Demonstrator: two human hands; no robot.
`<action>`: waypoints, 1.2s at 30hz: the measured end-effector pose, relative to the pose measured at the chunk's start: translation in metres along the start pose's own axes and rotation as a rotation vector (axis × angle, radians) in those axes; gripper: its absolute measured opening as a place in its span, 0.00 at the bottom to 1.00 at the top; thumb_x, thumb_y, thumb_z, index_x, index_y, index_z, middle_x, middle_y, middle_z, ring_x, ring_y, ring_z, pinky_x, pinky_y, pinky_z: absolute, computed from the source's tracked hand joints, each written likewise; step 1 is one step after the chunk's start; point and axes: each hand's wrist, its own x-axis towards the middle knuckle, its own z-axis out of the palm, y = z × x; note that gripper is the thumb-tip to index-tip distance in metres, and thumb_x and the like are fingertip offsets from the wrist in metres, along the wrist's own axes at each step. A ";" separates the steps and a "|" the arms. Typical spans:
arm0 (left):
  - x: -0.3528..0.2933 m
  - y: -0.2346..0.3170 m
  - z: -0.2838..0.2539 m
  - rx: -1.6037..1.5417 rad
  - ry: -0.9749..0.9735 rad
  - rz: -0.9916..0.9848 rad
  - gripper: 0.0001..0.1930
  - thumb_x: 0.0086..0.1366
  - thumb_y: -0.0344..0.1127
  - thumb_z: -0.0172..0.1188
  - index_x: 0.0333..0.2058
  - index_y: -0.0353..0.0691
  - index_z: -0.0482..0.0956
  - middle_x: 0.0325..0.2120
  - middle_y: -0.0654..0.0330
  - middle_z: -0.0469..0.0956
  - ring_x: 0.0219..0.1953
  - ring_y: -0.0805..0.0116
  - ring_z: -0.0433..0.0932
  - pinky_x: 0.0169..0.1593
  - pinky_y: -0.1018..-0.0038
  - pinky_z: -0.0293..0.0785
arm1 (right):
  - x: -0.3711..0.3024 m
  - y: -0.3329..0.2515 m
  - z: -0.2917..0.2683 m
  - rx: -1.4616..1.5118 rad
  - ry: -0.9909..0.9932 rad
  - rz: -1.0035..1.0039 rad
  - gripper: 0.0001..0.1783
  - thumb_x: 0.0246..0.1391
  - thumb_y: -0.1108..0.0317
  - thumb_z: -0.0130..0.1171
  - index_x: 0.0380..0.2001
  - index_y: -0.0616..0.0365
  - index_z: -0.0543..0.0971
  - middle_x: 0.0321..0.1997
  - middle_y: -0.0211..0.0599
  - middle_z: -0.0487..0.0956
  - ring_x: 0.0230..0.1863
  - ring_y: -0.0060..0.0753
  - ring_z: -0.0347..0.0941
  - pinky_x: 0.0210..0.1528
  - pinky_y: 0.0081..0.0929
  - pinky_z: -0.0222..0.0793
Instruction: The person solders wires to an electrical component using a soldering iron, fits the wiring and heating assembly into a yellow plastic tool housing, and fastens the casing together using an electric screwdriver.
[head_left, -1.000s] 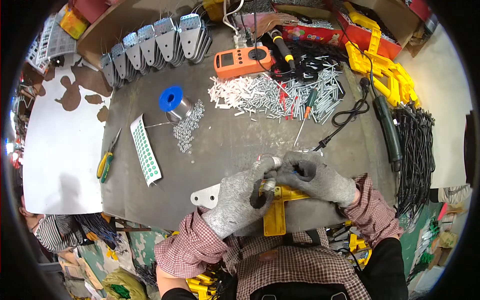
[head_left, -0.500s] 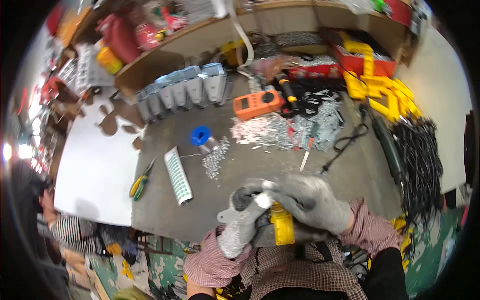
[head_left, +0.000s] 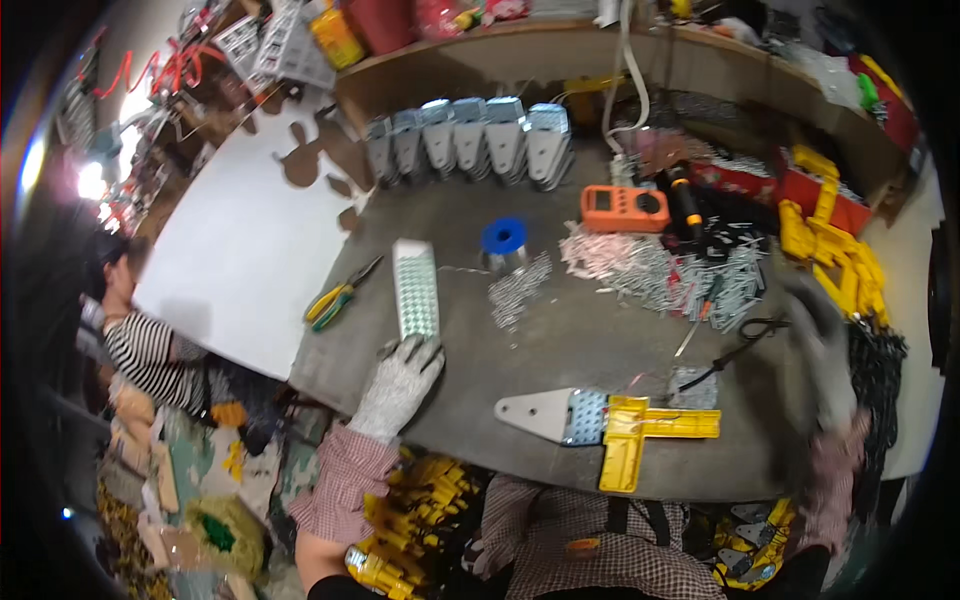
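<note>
My left hand (head_left: 400,388), in a grey work glove, rests its outstretched fingers on the near end of a white strip sheet with rows of green marks (head_left: 415,285). The sheet lies flat on the table. My right hand (head_left: 825,345), gloved too, is smeared by motion at the table's right side, near the pile of yellow plastic pieces (head_left: 845,250); its fingers cannot be made out. In front of my body lies an assembly with a yellow T-shaped plastic part (head_left: 628,430), a perforated bluish block (head_left: 585,417) and a tapered grey plate (head_left: 537,414). Neither hand touches it.
Yellow-green pliers (head_left: 343,293) lie left of the sheet, a blue-topped solder spool (head_left: 503,240) to its right. Farther back stand several grey tapered housings (head_left: 470,140), an orange multimeter (head_left: 624,209) and heaped screws (head_left: 665,275). Black cables (head_left: 880,375) hang at right; another person (head_left: 145,345) is at far left.
My hands have parted from the yellow assembly, which now lies on the table. The left has moved to the sheet, the right far to the right. The view has shifted and turned.
</note>
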 end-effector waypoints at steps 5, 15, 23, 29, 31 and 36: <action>0.035 0.023 -0.025 -0.252 0.162 0.291 0.22 0.55 0.27 0.58 0.51 0.42 0.76 0.50 0.56 0.78 0.52 0.58 0.77 0.57 0.59 0.72 | 0.102 0.043 0.036 -0.712 -0.147 -0.443 0.33 0.54 0.73 0.60 0.63 0.46 0.67 0.54 0.49 0.72 0.56 0.52 0.70 0.58 0.40 0.67; 0.100 0.127 -0.064 -1.433 0.180 -0.004 0.07 0.66 0.24 0.55 0.41 0.34 0.79 0.36 0.58 0.79 0.35 0.68 0.78 0.42 0.74 0.75 | 0.131 -0.003 0.073 -0.206 0.080 -0.625 0.09 0.58 0.74 0.63 0.41 0.63 0.77 0.37 0.36 0.82 0.40 0.20 0.78 0.42 0.23 0.74; 0.119 0.155 -0.026 -1.628 0.126 -0.129 0.10 0.65 0.23 0.51 0.41 0.33 0.80 0.40 0.53 0.79 0.41 0.65 0.78 0.48 0.74 0.73 | 0.075 0.031 0.077 0.579 -0.148 0.267 0.16 0.65 0.53 0.45 0.35 0.53 0.74 0.18 0.19 0.68 0.12 0.11 0.54 0.14 0.13 0.50; 0.120 0.161 -0.022 -1.578 0.171 -0.085 0.10 0.64 0.24 0.51 0.40 0.35 0.80 0.38 0.54 0.80 0.41 0.64 0.79 0.49 0.69 0.73 | 0.075 0.056 0.100 0.716 -0.292 0.416 0.16 0.67 0.53 0.43 0.35 0.53 0.73 0.14 0.17 0.64 0.11 0.12 0.52 0.15 0.13 0.46; 0.120 0.161 -0.019 -1.479 0.222 -0.047 0.10 0.64 0.25 0.51 0.40 0.34 0.80 0.38 0.53 0.80 0.40 0.61 0.79 0.49 0.69 0.73 | 0.076 0.057 0.099 0.690 -0.318 0.415 0.17 0.68 0.52 0.43 0.35 0.53 0.73 0.14 0.18 0.63 0.12 0.12 0.52 0.16 0.13 0.47; 0.118 0.162 -0.020 -1.535 0.181 -0.089 0.09 0.65 0.26 0.52 0.41 0.34 0.80 0.39 0.52 0.80 0.41 0.60 0.79 0.48 0.69 0.73 | 0.076 0.059 0.102 0.551 -0.298 0.431 0.18 0.68 0.52 0.41 0.35 0.53 0.73 0.15 0.18 0.63 0.14 0.11 0.53 0.18 0.13 0.47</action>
